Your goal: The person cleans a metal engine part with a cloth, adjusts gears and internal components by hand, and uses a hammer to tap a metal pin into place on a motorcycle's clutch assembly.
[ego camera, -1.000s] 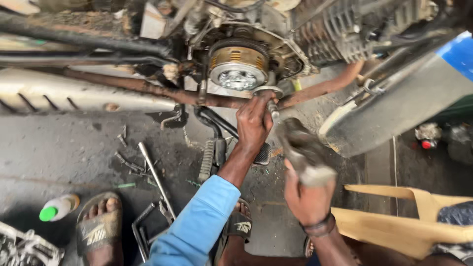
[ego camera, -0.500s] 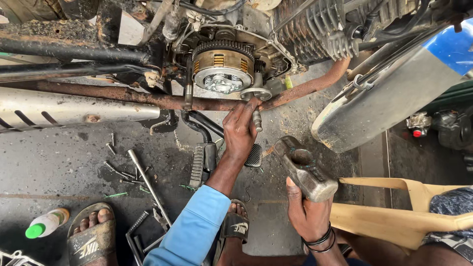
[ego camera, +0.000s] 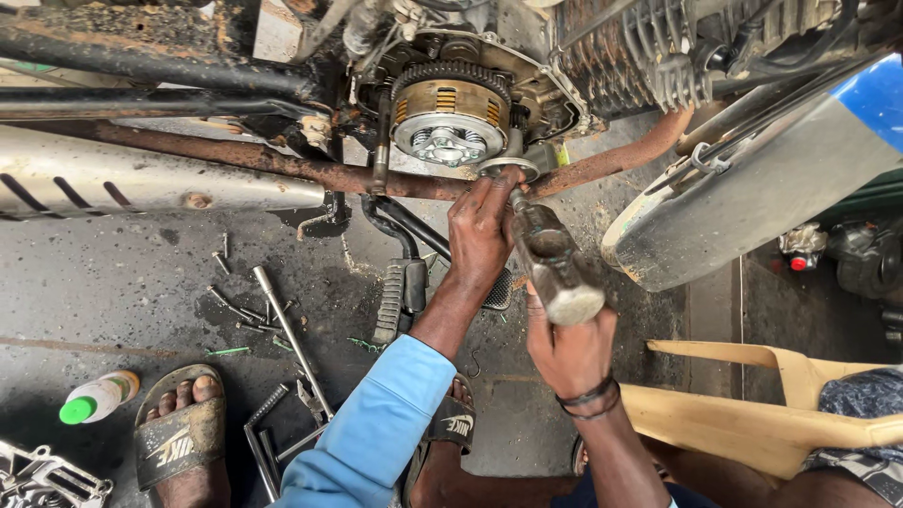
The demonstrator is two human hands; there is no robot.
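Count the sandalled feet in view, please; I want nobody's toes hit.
2. One dark sandal is on the floor at lower left, beside the green-capped bottle. The other sandal shows at bottom centre, partly behind the blue sleeve. More may be hidden.

A small white plastic bottle [ego camera: 100,396] with a green cap and orange-tinted label lies on the floor at lower left.

Rusty rough metal exhaust pipe [ego camera: 282,167]; matt grey metal tool [ego camera: 555,268]; shiny clutch [ego camera: 450,118].

We see a grimy metal hammer [ego camera: 555,268] angled up toward a round washer [ego camera: 508,170] below the clutch [ego camera: 450,111].
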